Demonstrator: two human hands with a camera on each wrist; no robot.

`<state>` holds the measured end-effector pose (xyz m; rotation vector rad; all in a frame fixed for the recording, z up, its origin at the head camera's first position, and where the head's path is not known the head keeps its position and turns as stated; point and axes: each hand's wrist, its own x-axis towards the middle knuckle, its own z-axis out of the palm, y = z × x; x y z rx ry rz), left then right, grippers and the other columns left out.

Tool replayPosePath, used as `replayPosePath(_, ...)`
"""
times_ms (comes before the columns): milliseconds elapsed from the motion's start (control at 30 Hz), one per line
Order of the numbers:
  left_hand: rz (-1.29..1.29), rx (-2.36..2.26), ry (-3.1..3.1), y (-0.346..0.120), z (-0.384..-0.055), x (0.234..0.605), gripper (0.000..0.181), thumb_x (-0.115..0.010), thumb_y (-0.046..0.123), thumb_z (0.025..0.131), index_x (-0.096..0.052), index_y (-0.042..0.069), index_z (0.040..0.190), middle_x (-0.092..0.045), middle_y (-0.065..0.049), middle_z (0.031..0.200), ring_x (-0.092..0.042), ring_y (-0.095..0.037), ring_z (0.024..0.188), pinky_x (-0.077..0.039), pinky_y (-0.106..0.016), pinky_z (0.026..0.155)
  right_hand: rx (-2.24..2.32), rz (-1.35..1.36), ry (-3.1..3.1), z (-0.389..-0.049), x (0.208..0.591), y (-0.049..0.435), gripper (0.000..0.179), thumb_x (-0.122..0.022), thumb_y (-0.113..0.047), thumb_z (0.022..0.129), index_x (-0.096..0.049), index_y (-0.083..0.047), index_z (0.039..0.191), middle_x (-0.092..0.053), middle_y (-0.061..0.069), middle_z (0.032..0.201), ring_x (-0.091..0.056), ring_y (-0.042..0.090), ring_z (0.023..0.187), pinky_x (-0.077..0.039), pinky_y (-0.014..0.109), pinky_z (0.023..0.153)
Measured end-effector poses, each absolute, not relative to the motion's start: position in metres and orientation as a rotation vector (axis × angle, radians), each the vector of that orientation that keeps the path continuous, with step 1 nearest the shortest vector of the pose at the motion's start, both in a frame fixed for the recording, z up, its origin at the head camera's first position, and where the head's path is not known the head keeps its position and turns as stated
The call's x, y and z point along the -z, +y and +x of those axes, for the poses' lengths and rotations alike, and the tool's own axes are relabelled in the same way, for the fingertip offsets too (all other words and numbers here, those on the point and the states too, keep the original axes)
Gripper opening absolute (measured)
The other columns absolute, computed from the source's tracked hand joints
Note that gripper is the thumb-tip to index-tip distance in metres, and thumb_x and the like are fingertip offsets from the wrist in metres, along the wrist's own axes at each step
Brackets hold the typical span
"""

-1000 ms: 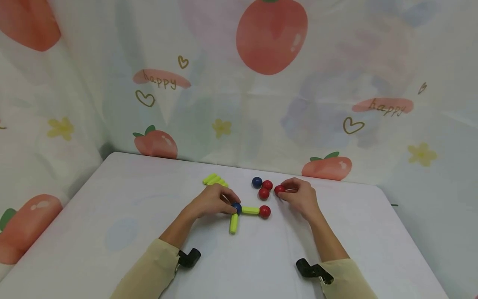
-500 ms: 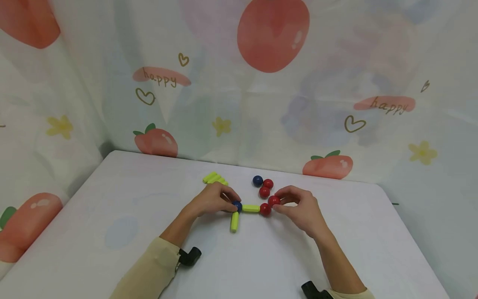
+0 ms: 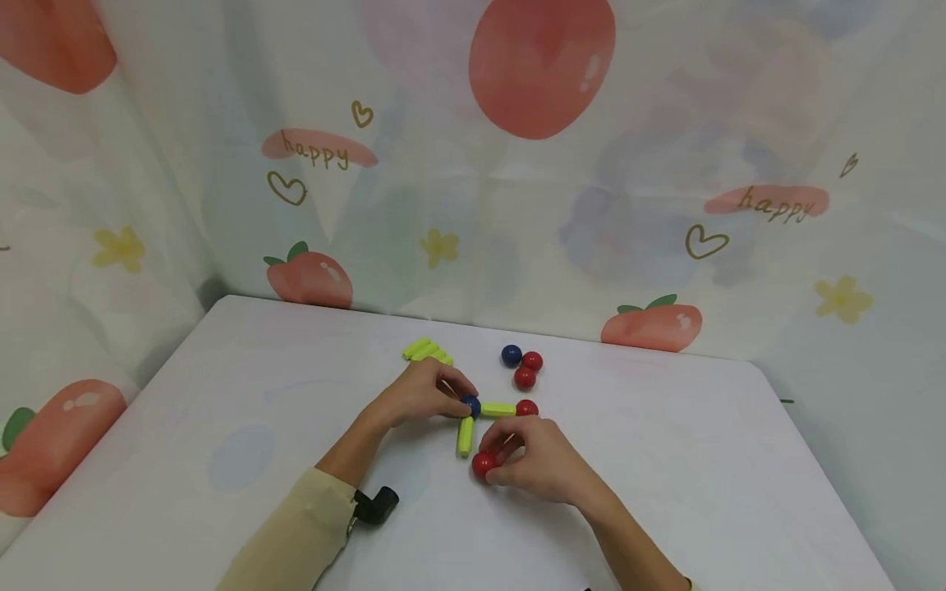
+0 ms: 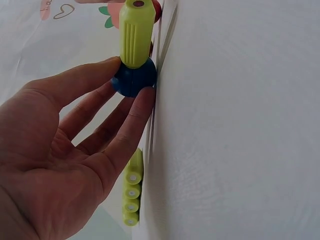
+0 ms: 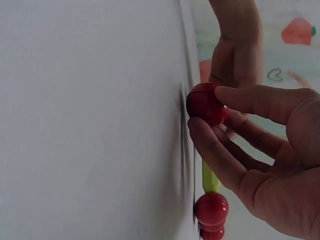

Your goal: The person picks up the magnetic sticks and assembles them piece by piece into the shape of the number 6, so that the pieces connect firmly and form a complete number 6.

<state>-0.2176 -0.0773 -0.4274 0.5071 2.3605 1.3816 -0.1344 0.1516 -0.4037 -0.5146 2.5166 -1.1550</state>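
My right hand (image 3: 535,460) pinches a red ball (image 3: 484,465) between thumb and fingertips, opened no wider than the ball. My left hand (image 3: 429,391) pinches a blue ball (image 3: 470,406), where two yellow-green rods meet: the far rod (image 3: 498,410) runs right to a second red ball (image 3: 527,406), while the near rod (image 3: 464,437) points toward me, its end bare, the held red ball just beside it. I judge I'm fitting that ball to the bare end, which calls for lining both up and bracing the blue one. Only the left wrist view shows a dark spot (image 4: 138,4) in that end; only the right wrist view, my red ball's thin seam (image 5: 201,92).
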Motion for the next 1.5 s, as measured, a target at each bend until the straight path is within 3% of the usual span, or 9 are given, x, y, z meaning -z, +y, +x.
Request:
replayPosePath(467,0.519,-1.386,2.361,-0.078,-0.218,0.43,0.02,-0.084,0.017,0.088,-0.081,0.016,0.108,-0.078,0.003,0.101,-0.068,-0.015,0.092,-0.059,-0.029,0.078,1.194,-0.57,2.492,-0.122,0.412,0.126,0.025,-0.088,-0.01,0.081,-0.073,-0.013,0.101,-0.074,-0.002,0.094,-0.07,0.018,0.088,-0.058,0.021,0.072)
replayPosePath(1500,0.504,-1.385,2.363,-0.078,-0.217,0.428,0.02,-0.083,0.016,0.089,-0.082,0.018,0.108,-0.078,0.003,0.103,-0.069,-0.015,0.095,-0.058,-0.03,0.081,1.179,-0.545,2.598,-0.121,0.411,0.12,0.025,-0.089,-0.012,0.081,-0.071,-0.013,0.099,-0.071,-0.002,0.089,-0.066,0.015,0.081,-0.056,0.02,0.07)
